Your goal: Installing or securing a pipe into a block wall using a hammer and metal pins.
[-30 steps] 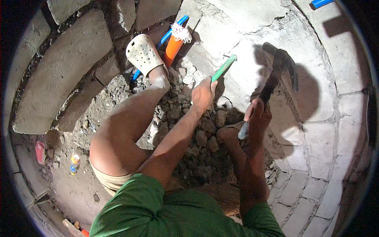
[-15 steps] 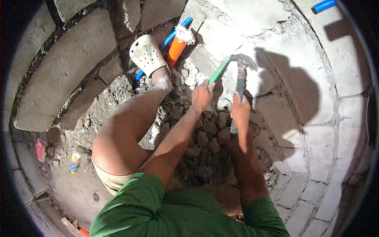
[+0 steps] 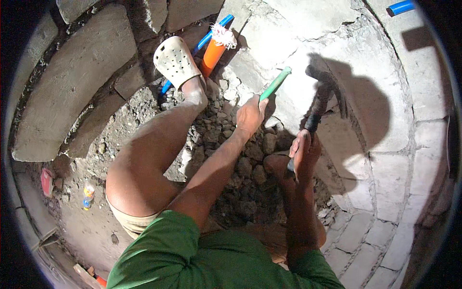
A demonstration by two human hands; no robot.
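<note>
My left hand [image 3: 250,115] is closed round a green rod [image 3: 276,82], whose upper end lies against or just over the brightly lit, cracked concrete [image 3: 274,24]. To its right, my right hand [image 3: 306,151] grips the taped handle of a hammer [image 3: 325,82], whose dark head is apart from the rod's top and throws a shadow on the pale wall. Broken rubble [image 3: 250,168] lies under my arms. My bare left leg stretches out, its foot in a cream clog [image 3: 171,60].
An orange pipe [image 3: 211,58] topped with white shredded stuff stands beside a blue pipe [image 3: 224,24]. Another blue pipe [image 3: 399,7] is at upper right. A small bottle [image 3: 89,192] and a red item [image 3: 46,183] lie at left. Curved block walls [image 3: 67,91] surround me.
Half a second ago the hammer head was at the top of the green rod; now it has moved right, away from it. My left hand stays on the rod, nearly in place.
</note>
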